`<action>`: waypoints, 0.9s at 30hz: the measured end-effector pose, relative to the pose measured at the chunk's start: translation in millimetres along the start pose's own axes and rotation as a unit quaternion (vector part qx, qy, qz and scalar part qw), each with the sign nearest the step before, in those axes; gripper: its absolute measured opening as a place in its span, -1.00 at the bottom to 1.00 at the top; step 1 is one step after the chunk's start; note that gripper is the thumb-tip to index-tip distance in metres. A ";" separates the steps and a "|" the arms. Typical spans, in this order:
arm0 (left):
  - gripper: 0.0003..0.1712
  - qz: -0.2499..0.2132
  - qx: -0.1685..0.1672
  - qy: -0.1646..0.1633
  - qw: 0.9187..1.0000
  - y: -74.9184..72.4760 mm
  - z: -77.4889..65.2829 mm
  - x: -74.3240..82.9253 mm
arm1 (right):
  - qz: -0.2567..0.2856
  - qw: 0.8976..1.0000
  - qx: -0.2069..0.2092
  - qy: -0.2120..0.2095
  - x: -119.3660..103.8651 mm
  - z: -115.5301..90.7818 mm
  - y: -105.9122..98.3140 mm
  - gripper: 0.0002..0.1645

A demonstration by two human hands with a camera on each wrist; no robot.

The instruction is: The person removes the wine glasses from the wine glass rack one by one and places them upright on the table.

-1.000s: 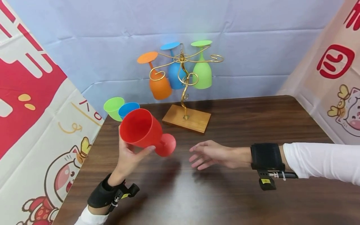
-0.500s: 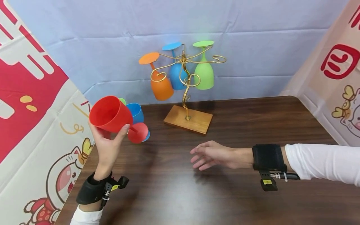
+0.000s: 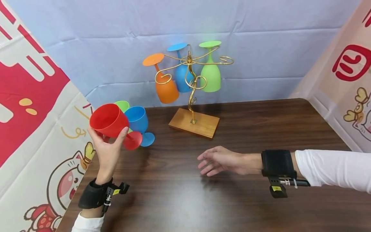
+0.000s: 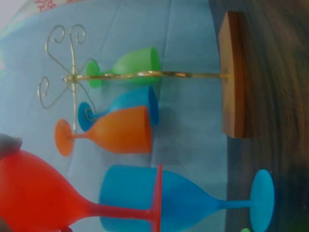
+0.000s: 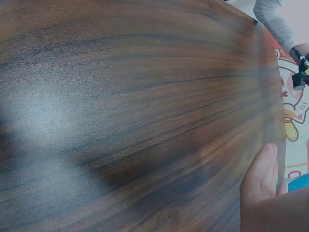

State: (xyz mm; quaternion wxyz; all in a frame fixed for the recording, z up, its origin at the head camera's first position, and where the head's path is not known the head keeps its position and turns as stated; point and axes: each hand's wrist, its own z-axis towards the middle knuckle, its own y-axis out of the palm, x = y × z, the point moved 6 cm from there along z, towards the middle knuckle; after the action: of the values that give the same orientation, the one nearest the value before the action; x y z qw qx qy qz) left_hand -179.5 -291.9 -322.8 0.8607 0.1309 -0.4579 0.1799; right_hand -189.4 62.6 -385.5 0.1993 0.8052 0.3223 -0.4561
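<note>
Presently, the red goblet [image 3: 117, 124] is held by the left hand [image 3: 105, 156] at the left of the table [image 3: 261, 129]. Its bowl is gripped between the thumb, laid along the near side, and the fingers, which are mostly hidden behind it. Its mouth is turned upward and its foot is held clear of the wood, as is shown by the left wrist view. Just beside it, a standing blue goblet [image 3: 139, 120] is seen, and a standing green goblet [image 3: 122, 104] is partly covered by both. By the right hand [image 3: 218, 161], a place over the middle of the table is occupied, its fingers relaxed and slightly spread. Behind, three goblets are hung foot-up on the brass rack [image 3: 189, 60]: an orange one [image 3: 167, 91], tilted, then a hung blue one [image 3: 182, 79] and a hung green one [image 3: 211, 77]. The rack is carried by a wooden base [image 3: 203, 125], set well apart from the red goblet.
</note>
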 end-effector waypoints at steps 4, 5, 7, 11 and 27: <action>-0.03 0.031 0.012 -0.017 0.999 -4.4 1.1 -11.3 | 0.001 1.000 0.002 0.004 1.9 0.2 -1.1 -0.51; -0.03 0.042 0.016 -0.021 0.999 -5.6 1.3 -14.2 | 0.000 1.000 0.003 0.005 2.3 0.3 -1.4 -0.50; -0.04 0.061 0.023 -0.027 0.998 -8.1 1.9 -19.7 | 0.001 1.000 0.005 0.006 2.7 0.4 -1.8 -0.50; -0.05 0.091 0.029 -0.036 0.995 -12.4 3.2 -29.5 | 0.001 1.000 0.008 0.007 3.3 0.8 -2.9 -0.50; 0.01 0.186 0.026 -0.114 0.976 -27.7 3.5 -70.8 | 0.004 1.000 0.008 0.004 9.7 0.6 -5.6 -0.48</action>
State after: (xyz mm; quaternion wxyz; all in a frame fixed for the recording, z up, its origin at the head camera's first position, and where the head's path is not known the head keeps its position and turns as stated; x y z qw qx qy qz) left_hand -206.7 -331.7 -381.7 0.7506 0.0852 -0.5645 0.3327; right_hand -190.0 69.5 -394.4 0.1929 0.8103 0.3160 -0.4543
